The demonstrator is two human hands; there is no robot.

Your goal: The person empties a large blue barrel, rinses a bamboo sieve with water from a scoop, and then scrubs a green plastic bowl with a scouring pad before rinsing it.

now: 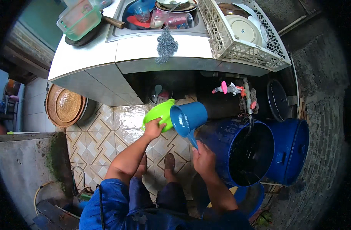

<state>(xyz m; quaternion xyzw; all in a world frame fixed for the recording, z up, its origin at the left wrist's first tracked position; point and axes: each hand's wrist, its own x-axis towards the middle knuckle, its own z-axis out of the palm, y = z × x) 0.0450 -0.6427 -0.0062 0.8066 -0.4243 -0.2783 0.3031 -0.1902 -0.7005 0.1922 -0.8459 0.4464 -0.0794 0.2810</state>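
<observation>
My left hand (154,128) grips the near rim of a bright green plastic bowl (158,113), tilted in front of my body. Closed round the handle of a blue water dipper (197,114) is my right hand (204,159). The dipper is tipped toward the bowl, its mouth facing left beside the bowl's right edge, and some water glints inside it. To the right of the dipper stands a large blue barrel (215,143) of dark water. A stream runs into the barrel from a pipe with a pink-handled tap (224,87).
Above is a tiled counter (137,50) with a sink (118,32) of dishes and a steel scrubber (167,45) at its edge. A white crate (244,51) holds plates. At left sits a woven tray (65,103); at right, a lidded blue drum (288,153). The tiled floor (102,134) looks wet.
</observation>
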